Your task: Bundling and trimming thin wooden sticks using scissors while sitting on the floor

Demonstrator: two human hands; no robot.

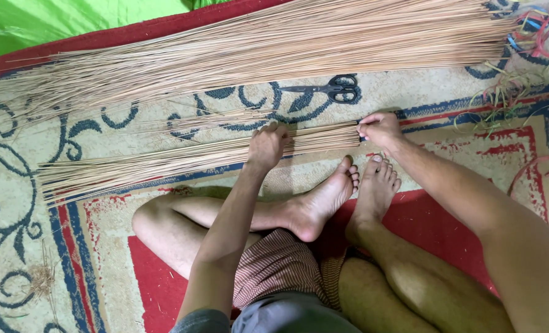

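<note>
Tan stick bundle (163, 161) lies left-right, both hands gripping.

We're on a home floor w/ a patterned carpet (52, 246), doing handcraft: big pile of thin dry sticks (274, 43), scissors (330, 89), plastic string scraps (533, 37), green sheet (58, 21), bare feet (348, 197).

A small bundle of thin, straight, tan dried-leaf ribs (182, 159) lies flat on the patterned carpet, running left to right. Its left end fans loosely apart; its right end is gathered tight and even.
</note>
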